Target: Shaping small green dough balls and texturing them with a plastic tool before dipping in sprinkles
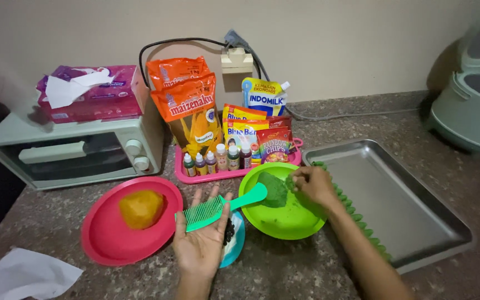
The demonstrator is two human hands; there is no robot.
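Lower centre of the frame: the left hand, palm up and fingers spread, not clenched, carries a green comb across its fingers. Beneath it lies a small blue dish. Centre right: the right hand pinches a bit of green dough in the green plate. Left: orange dough on a red plate. Right: a metal tray. Beyond: a pink tray of small bottles and packets, and a toaster oven.
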